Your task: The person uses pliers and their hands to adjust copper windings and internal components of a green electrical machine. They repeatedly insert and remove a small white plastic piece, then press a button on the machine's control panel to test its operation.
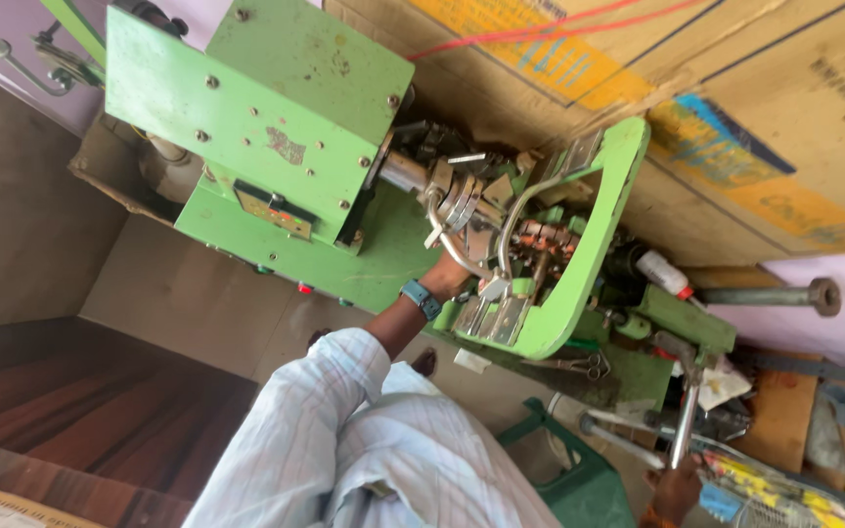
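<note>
The left hand is reached into the open working head of a green machine, just beneath the cluster of bare metal rollers and bent wire guides; its fingers are hidden behind a curved wire, so whether that grip is closed on anything cannot be told. A blue wristband is worn on the striped sleeve's arm. The right hand, low at the picture's bottom edge, is wrapped around the lower end of a steel lever that rises to the green bracket at the machine's right side. A pair of scissors is laid on the machine's base (near its lower edge), and cardboard cartons are stacked behind. A risk is judged here: should the lever be pulled while the left fingers lie among the rollers, they could be pinched, and the loose sleeve could be caught.
</note>
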